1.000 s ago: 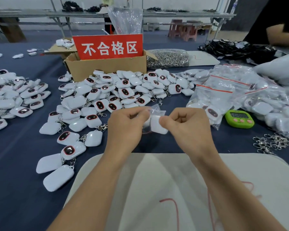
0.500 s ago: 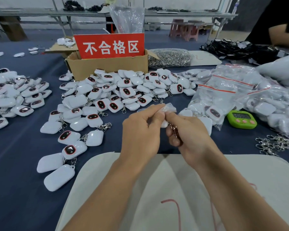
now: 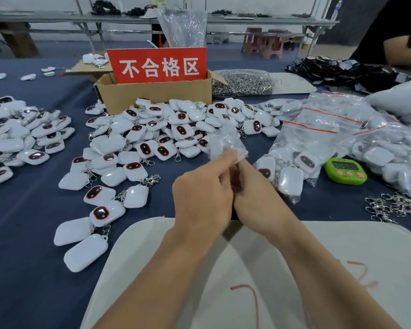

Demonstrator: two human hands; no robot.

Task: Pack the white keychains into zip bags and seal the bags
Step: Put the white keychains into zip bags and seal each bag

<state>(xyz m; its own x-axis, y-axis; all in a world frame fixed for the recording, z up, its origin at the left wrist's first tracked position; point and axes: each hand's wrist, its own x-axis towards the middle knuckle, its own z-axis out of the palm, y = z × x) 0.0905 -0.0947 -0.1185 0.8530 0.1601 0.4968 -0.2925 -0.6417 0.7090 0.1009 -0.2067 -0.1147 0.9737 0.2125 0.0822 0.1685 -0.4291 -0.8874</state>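
My left hand [image 3: 202,195] and my right hand [image 3: 254,193] are pressed close together above the blue table. Between their fingertips they pinch a small clear zip bag [image 3: 226,144] that sticks up, blurred. The keychain in it is hidden behind my fingers. A big heap of loose white keychains [image 3: 166,131] with dark oval faces lies just beyond my hands. More loose white keychains [image 3: 22,136] are piled at the left. Filled zip bags [image 3: 318,129] with red seal strips lie at the right.
A cardboard box [image 3: 157,93] with a red sign stands behind the heap. A green timer [image 3: 345,170] and loose metal clasps [image 3: 392,206] lie at the right. A beige mat [image 3: 247,269] lies under my forearms. Another person's arm [image 3: 399,48] is at far right.
My hands have drawn together. The white keychain seen between them a second ago is now hidden, and the bag's top has risen above my fingertips.
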